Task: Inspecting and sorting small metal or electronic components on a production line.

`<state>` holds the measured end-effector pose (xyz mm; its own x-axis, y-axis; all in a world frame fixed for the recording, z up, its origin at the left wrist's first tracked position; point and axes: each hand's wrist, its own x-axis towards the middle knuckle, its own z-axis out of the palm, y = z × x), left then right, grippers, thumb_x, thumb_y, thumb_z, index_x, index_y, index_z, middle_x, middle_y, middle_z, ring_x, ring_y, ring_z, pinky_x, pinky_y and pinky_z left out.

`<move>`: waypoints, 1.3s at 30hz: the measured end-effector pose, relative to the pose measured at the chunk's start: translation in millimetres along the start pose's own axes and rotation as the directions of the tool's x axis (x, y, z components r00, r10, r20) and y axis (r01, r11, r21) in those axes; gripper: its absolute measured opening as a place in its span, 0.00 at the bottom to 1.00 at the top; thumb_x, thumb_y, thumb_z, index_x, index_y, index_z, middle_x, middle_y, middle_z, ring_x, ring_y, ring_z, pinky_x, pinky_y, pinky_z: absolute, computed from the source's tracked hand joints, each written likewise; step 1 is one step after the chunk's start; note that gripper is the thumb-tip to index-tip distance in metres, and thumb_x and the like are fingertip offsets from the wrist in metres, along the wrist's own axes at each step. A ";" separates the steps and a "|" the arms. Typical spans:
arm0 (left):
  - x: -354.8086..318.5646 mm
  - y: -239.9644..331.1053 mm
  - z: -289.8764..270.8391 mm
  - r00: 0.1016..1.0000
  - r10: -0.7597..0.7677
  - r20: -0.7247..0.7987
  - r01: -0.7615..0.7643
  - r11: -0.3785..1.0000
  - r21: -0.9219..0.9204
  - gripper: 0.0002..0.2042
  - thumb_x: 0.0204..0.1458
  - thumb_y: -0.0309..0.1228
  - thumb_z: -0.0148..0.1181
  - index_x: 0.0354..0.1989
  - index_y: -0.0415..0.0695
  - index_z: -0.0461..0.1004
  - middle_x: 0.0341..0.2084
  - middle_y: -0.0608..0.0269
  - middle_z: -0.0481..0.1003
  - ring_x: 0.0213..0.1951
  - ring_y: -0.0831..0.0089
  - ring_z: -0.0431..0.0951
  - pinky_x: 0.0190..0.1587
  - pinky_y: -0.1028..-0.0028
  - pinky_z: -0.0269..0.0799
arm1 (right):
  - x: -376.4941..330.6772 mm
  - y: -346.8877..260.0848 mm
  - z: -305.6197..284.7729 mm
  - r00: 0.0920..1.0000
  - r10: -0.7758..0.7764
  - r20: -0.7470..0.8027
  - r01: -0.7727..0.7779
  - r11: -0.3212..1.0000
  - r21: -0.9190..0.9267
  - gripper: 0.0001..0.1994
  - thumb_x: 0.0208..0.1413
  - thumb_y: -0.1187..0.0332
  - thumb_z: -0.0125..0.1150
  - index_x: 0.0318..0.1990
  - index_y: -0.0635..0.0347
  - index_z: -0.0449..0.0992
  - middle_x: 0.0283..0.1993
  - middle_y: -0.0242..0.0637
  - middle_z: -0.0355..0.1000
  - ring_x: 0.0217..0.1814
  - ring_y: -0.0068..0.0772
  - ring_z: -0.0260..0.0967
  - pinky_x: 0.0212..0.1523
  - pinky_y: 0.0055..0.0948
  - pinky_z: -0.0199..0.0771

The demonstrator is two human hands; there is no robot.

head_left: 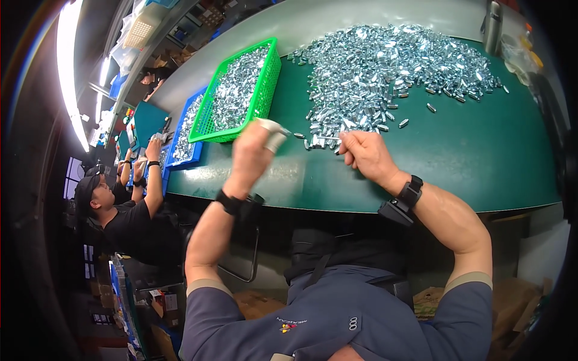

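Observation:
My left hand (251,151) is raised beside the near right corner of a green basket (269,90), smeared by motion. White coverings wrap some of its fingers, and whether it grips anything is unclear. My right hand (368,155) is closed in a pinch at the near edge of a large pile of small shiny metal parts (355,78). A thin silvery rod (329,138) sticks out leftward from its fingertips. A few loose metal parts (403,123) lie apart from the pile on the green tabletop (457,162). More such parts fill the basket.
Left of the green basket stands a blue tray (188,135) of metal parts. A metal flask (492,29) and a clear plastic bag (519,60) are at the far right. A co-worker (129,207) in black works at the left, and another person (155,79) is farther back.

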<state>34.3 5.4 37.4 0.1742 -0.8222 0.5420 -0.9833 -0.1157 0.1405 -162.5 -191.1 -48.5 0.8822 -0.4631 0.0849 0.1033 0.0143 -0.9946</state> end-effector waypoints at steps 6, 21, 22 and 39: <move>11.4 -36.8 -25.6 0.994 -0.032 -0.106 0.059 0.963 0.262 0.13 0.53 0.27 0.69 0.48 0.45 0.80 0.40 0.55 0.79 0.46 0.55 0.79 0.51 0.60 0.75 | 2.2 2.4 -0.9 0.999 -0.009 0.040 0.010 1.000 -0.024 0.23 0.72 0.54 0.54 0.29 0.63 0.79 0.19 0.30 0.73 0.19 0.19 0.66 0.23 0.24 0.66; -15.3 20.4 52.0 0.987 -0.096 0.127 0.113 0.985 -0.129 0.09 0.52 0.24 0.71 0.41 0.41 0.81 0.38 0.56 0.79 0.42 0.55 0.80 0.44 0.63 0.76 | 0.1 6.9 2.6 0.997 -0.004 0.078 0.013 0.993 -0.117 0.16 0.71 0.60 0.56 0.34 0.63 0.79 0.23 0.31 0.75 0.21 0.19 0.68 0.24 0.24 0.68; -14.0 24.1 51.6 0.991 -0.067 0.117 0.083 0.987 -0.136 0.09 0.52 0.23 0.71 0.41 0.41 0.81 0.38 0.56 0.79 0.41 0.55 0.80 0.44 0.63 0.76 | 1.0 7.7 2.3 0.998 -0.011 0.068 0.020 0.992 -0.125 0.16 0.70 0.60 0.56 0.34 0.63 0.79 0.22 0.31 0.75 0.21 0.20 0.69 0.24 0.26 0.68; -13.7 58.9 62.1 0.977 -0.116 0.179 0.159 0.956 -0.246 0.09 0.51 0.22 0.71 0.41 0.41 0.81 0.34 0.56 0.78 0.37 0.55 0.79 0.40 0.62 0.75 | -4.1 1.5 4.1 0.987 0.088 0.131 -0.068 0.987 -0.148 0.23 0.72 0.54 0.54 0.29 0.64 0.80 0.18 0.32 0.73 0.17 0.23 0.68 0.20 0.27 0.67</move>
<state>-29.3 -24.7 -13.2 0.2750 -0.8894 0.3650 -0.8995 -0.1039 0.4245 -164.0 -185.6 -50.1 0.9405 -0.3398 0.0044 -0.0262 -0.0856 -0.9960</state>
